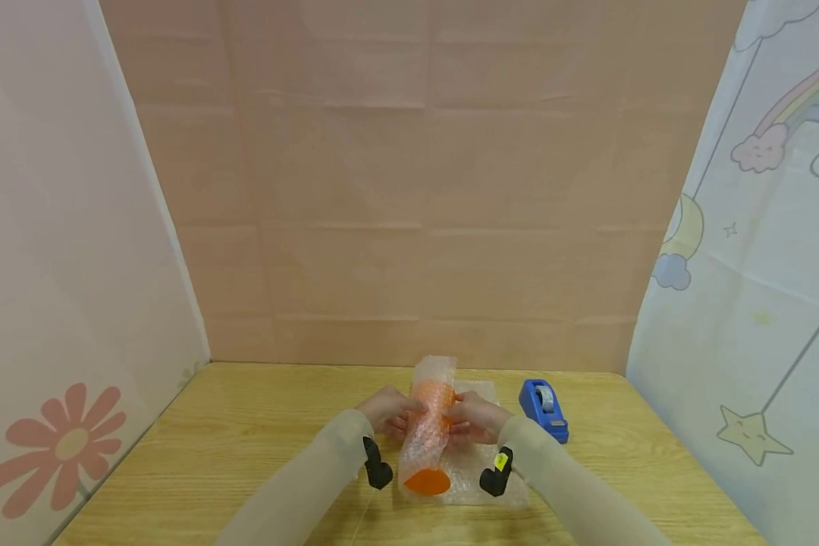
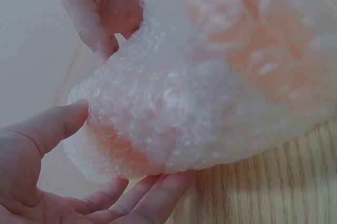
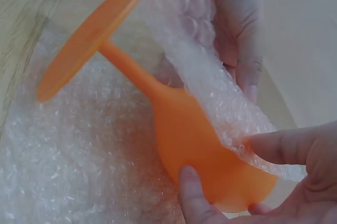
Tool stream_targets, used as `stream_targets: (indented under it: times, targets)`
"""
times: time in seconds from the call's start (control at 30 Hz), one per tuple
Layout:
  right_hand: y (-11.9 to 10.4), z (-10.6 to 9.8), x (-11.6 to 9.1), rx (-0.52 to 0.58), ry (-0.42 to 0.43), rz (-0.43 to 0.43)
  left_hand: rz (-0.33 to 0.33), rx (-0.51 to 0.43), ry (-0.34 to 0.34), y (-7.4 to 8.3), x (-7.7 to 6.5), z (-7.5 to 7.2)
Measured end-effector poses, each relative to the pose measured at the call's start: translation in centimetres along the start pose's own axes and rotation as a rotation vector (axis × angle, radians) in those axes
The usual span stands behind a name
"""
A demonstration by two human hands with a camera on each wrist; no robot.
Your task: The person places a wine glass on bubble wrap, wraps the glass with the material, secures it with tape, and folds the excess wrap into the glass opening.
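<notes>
An orange goblet lies on its side, half rolled in bubble wrap. Its round foot points toward me, and the stem and bowl show bare in the right wrist view. My left hand grips the wrapped side, thumb on top and fingers below, as the left wrist view shows. From the other side, my right hand holds the bowl, with the thumb on the edge of the wrap and the fingers against the bare orange surface. The goblet's left side is covered by the wrap.
The flat part of the bubble wrap spreads over the wooden table to the right of the goblet. A blue tape dispenser with a tape roll stands farther right. Cloth-covered walls surround the table at the back and sides.
</notes>
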State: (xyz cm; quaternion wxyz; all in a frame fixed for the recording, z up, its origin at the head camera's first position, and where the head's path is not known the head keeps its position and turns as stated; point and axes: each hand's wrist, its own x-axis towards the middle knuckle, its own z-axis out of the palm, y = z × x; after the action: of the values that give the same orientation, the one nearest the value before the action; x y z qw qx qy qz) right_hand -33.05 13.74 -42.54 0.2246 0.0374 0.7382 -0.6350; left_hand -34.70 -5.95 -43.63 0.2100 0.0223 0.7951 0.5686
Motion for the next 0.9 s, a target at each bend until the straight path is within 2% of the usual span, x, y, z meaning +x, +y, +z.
stream_targets:
  times: [0.4,0.53,0.9]
  targets:
    - [0.0,0.52,-0.33,-0.189,0.09,-0.137,0.003,-0.021,-0.027,0.01,0.02,-0.1]
    - [0.14,0.56,-0.27,-0.231,0.064,-0.186,0.016,-0.016,-0.032,-0.08,0.01,-0.12]
    - [-0.19,0.49,-0.69,-0.255,0.033,-0.171,0.017,-0.006,-0.024,-0.06,0.07,-0.06]
